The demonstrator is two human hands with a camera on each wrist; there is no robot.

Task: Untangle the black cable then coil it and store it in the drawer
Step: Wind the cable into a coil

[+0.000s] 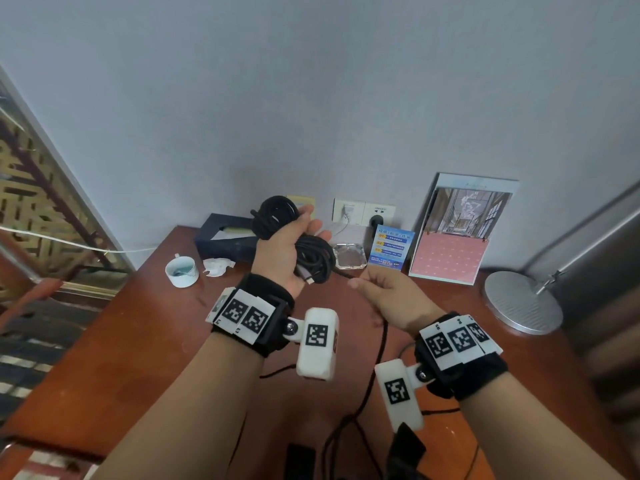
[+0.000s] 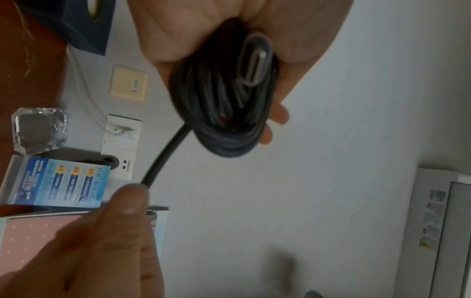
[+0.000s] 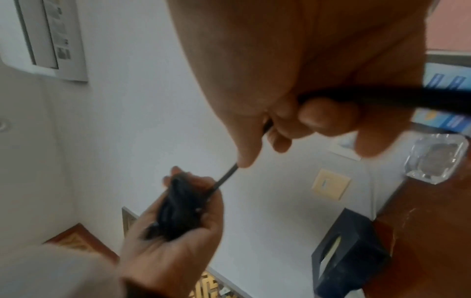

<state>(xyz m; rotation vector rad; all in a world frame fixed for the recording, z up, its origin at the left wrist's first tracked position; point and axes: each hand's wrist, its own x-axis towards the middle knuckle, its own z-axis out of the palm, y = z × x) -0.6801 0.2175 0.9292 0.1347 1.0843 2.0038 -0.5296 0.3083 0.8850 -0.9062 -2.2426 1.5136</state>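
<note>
Cable (image 1: 277,216) sits mostly coiled in the left hand (image 1: 282,251), fingers curled round the loops to keep them together above the desk (image 1: 138,341). Right hand (image 1: 388,292) pinches the loose strand, likely feeding it in. Cup (image 1: 181,270), ashtray (image 1: 349,256) and tissue box (image 1: 225,237) stand beyond; no drawer shows.

Two bare hands (image 1: 282,252) (image 1: 388,292) — one black braided cable (image 1: 277,216). On the reddish wooden desk (image 1: 138,323): one white ceramic cup (image 1: 181,270), one dark blue tissue box (image 1: 225,237), one clear glass ashtray (image 1: 349,257) — one round silver lamp base (image 1: 523,303).
</note>
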